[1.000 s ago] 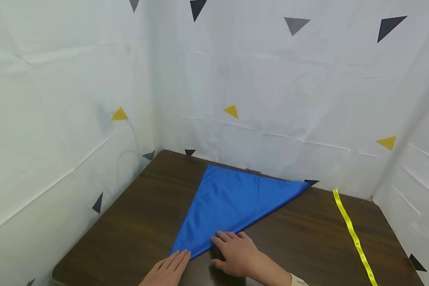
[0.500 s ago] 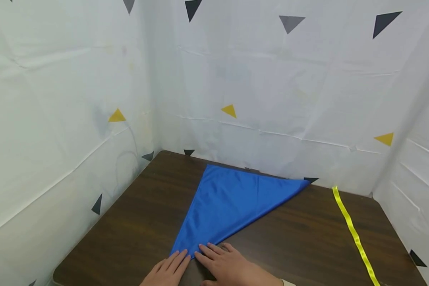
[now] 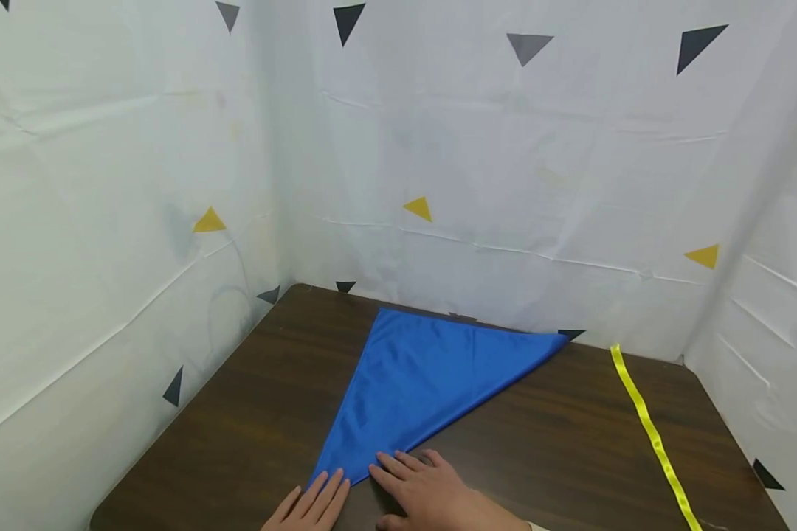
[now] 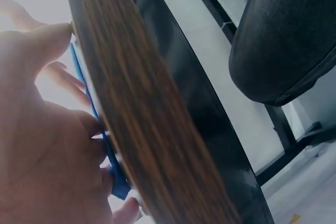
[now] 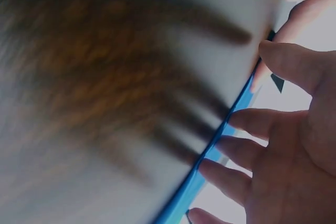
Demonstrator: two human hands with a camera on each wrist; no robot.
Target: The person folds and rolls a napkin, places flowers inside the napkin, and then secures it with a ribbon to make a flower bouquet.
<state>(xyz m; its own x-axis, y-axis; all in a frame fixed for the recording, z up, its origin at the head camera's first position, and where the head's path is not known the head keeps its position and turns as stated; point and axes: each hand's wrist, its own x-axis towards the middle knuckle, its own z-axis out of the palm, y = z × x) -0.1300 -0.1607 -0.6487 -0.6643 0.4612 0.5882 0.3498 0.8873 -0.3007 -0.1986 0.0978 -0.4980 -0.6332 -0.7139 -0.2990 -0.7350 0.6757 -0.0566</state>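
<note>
A shiny blue cloth (image 3: 412,376), shaped as a triangle with a folded-looking near edge, lies flat on the dark wooden table. At its near corner, my left hand (image 3: 311,507) rests with straight fingers on the fabric. Just to the right, my right hand (image 3: 428,490) is laid palm down, its fingertips (image 3: 388,463) on the cloth's slanting near edge. The right wrist view shows those fingers spread along the blue edge (image 5: 231,108) at table level. In the left wrist view, the left fingers reach the thin blue edge (image 4: 92,93) on the tabletop. Neither hand grips anything.
A yellow ribbon (image 3: 651,435) runs lengthwise on the right side of the table (image 3: 239,442). White sheets (image 3: 505,162) with triangle prints enclose the back and sides. A dark padded seat-like object (image 4: 283,40) and black frame bars (image 4: 278,166) sit below the table edge.
My right hand first slid left along the cloth's near edge toward my left hand, then shifted slightly back right. The left hand stayed on the corner. The cloth kept its shape.
</note>
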